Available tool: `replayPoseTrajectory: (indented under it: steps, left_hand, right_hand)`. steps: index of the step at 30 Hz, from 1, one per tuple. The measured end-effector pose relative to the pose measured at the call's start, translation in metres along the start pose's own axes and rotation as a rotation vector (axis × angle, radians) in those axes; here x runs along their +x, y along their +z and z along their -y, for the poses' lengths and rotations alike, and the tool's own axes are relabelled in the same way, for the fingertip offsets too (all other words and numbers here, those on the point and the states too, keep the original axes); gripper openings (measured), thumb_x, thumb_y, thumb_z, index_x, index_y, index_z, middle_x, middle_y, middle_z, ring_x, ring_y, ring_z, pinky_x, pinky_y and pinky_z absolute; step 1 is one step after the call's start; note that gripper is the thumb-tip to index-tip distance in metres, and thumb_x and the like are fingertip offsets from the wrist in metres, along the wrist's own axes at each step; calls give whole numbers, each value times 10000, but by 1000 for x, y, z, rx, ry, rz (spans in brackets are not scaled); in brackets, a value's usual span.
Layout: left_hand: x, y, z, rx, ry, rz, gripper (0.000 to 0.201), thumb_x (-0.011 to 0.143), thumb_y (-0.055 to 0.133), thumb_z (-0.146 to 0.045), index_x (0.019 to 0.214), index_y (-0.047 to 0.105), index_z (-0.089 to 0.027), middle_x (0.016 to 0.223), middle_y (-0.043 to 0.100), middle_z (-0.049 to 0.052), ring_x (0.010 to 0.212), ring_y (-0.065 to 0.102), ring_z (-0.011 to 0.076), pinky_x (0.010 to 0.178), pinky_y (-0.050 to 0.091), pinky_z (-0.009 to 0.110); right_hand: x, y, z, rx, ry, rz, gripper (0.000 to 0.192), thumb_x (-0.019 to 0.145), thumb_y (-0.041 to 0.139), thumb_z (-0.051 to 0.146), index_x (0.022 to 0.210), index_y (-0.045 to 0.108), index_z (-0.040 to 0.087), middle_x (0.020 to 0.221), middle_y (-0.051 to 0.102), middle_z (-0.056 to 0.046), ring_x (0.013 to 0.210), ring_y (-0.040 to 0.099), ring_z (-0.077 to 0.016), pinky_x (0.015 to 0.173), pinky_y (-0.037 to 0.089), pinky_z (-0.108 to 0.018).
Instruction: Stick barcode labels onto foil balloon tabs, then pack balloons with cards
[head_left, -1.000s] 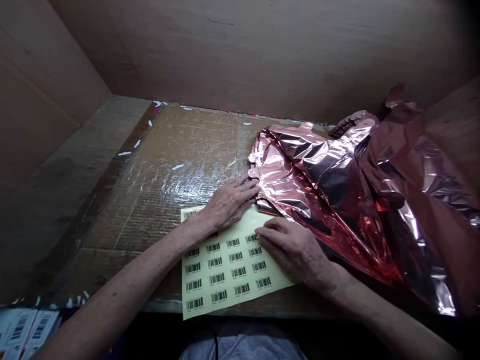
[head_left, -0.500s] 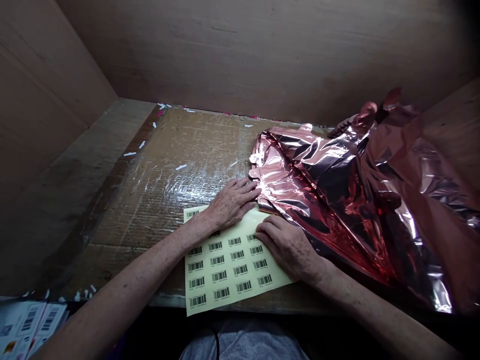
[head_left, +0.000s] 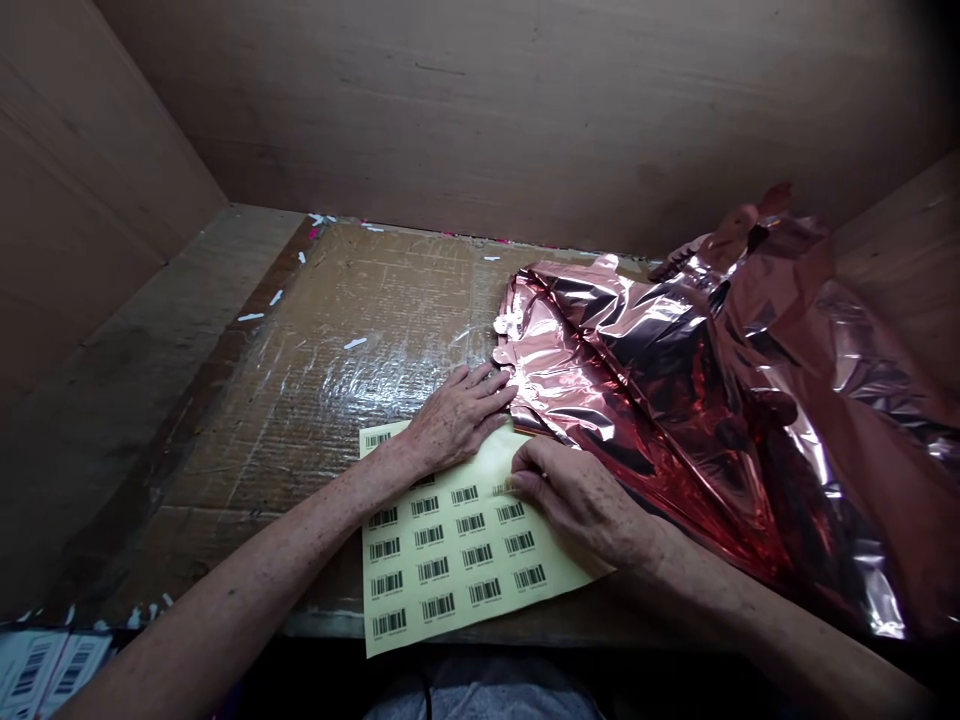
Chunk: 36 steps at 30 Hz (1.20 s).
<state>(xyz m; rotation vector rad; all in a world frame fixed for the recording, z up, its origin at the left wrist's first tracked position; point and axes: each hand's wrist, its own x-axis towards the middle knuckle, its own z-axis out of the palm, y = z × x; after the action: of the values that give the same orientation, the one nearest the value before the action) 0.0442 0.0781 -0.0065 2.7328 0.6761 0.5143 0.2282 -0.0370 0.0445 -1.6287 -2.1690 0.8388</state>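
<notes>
One yellow label sheet [head_left: 457, 550] lay at the near edge of the work surface [head_left: 300, 400], its near edge overhanging the edge slightly. Four columns of barcode labels showed on it; sixteen labels could be counted in full, the upper rows being covered by the hands. The right hand [head_left: 577, 495] rested on the sheet's right side, fingertips pinched together at one label in the uppermost visible row; whether that label was actually gripped could not be told. The left hand [head_left: 454, 420] lay flat and unclenched across the sheet's far edge, holding nothing, its fingertips touching the near corner of the foil.

One heap of crumpled rose-gold foil [head_left: 675, 400] covered the right half of the surface, extending to the far right wall. Several small white paper scraps lay scattered toward the far left. At the near left corner, below the surface, two further barcode-printed papers [head_left: 41, 670] were partly in view.
</notes>
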Motion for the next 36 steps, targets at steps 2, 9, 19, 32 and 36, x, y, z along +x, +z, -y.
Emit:
replayPoseTrajectory:
  steps: [2,9,19,32,36]
  left_hand:
    - [1,-4,0,-14,-3,-3,365,1031,420,-303,1369,504,-193,1476,490,109,1387,394,302,1119,333,523]
    - [24,-16,-9,-76,1,-18,206,1014,471,-291,1017,638,-171,1070,667,83,1080,592,238,960,499,429]
    - [19,3,-3,-68,108,-174,269,1001,368,-101,1108,611,-144,1146,671,94,1202,574,229,1003,534,398]
    - [16,7,-5,-69,45,-220,320,960,418,-69,1257,525,-121,1287,630,139,1303,534,247,1095,481,432]
    - [19,-2,-13,-34,10,-67,391,885,441,-45,1260,506,-136,1310,568,153,1248,537,270,1035,509,453]
  right_hand:
    - [6,-21,-4,134,11,-27,209,983,507,335,842,568,193,763,617,-15,673,524,-140,617,414,-270]
    - [57,-83,-47,433,177,-75,420,790,716,560,832,632,150,713,628,-25,611,561,-132,562,445,-262]
    - [87,-82,-64,504,203,162,419,741,746,544,806,625,149,677,659,-26,600,599,-134,575,473,-262]
    - [101,-86,-69,220,137,223,370,837,654,507,875,665,140,751,684,-37,663,612,-148,627,463,-267]
    - [99,-83,-56,-75,163,141,216,889,645,366,901,669,151,805,699,-44,724,630,-164,655,441,-262]
